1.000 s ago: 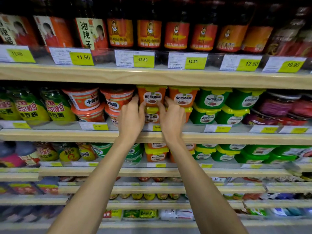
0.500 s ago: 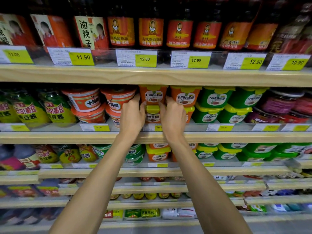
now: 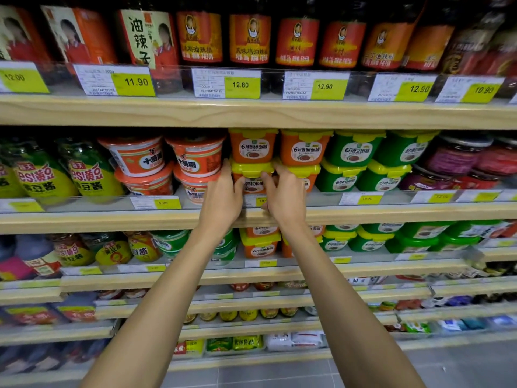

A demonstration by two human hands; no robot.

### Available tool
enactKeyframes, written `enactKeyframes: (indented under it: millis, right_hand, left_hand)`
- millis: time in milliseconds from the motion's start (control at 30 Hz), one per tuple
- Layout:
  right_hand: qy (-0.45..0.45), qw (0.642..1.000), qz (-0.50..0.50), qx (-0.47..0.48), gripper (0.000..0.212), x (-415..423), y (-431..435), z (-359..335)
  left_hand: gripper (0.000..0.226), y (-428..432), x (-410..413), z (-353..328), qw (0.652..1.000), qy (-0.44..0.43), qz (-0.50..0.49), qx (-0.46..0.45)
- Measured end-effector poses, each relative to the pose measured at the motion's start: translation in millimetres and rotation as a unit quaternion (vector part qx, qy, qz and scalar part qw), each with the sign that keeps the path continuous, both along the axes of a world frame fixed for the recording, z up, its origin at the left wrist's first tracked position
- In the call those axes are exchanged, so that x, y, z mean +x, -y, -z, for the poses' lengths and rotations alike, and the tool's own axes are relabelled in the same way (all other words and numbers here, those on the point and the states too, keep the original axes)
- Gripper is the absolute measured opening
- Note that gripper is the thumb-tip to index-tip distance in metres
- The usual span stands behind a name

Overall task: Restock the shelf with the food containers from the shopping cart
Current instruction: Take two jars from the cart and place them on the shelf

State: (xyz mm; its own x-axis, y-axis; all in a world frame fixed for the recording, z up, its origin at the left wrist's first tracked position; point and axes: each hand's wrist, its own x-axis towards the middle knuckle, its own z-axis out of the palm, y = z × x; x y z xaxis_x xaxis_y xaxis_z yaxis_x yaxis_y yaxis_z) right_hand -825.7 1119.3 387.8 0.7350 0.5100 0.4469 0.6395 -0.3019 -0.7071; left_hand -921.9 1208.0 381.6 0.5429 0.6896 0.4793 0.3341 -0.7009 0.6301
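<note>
Reaching up to the second shelf (image 3: 112,219), both bare arms stretch forward, and the hands close in on one orange tub (image 3: 252,180) with a yellow lid. Left hand (image 3: 221,200) wraps its left side, fingers curled up along the wall and thumb across the front; right hand (image 3: 285,197) clamps the right side, thumb pressing on the label. So the tub is pinched between both palms, sitting at the front edge of the shelf, right behind the clear price rail (image 3: 391,198). Directly on top of it sits a second orange tub (image 3: 253,147), and just right stands another stack of two orange tubs (image 3: 305,149), the lower one partly hidden behind the right hand. Further right, green tubs (image 3: 355,161) with yellow lids, also stacked two high. To the left, touching distance from the left hand, red and white bowls (image 3: 195,158) are piled up. Above, on the top shelf (image 3: 251,113), dark jars (image 3: 249,37) with red labels line up behind yellow price tags (image 3: 242,85)
</note>
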Motion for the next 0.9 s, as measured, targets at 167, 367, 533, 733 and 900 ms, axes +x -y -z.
enactKeyframes:
  millis: [167,367,533,733,900]
  right_hand:
    - [-0.028,0.999,-0.007,0.027,0.025,2,-2,-1]
    - [-0.064,0.998,-0.009,0.028,0.019,1,3,-6]
    - [-0.069,0.996,-0.022,0.050,0.027,-4,16,-7]
    - [-0.043,0.998,-0.015,0.038,0.039,-10,23,-7]
    - [-0.034,0.998,-0.036,0.029,0.038,-13,31,-7]
  left_hand:
    - [0.039,-2,5,3,1.000,0.027,-0.001,0.003]
    - [0.037,2,2,3,0.999,0.034,-0.014,0.020]
    - [0.031,4,-4,6,0.998,0.028,-0.015,0.048]
    - [0.037,8,-12,6,0.998,0.024,-0.012,0.049]
    - [0.043,12,-23,-1,1.000,0.003,0.013,0.008]
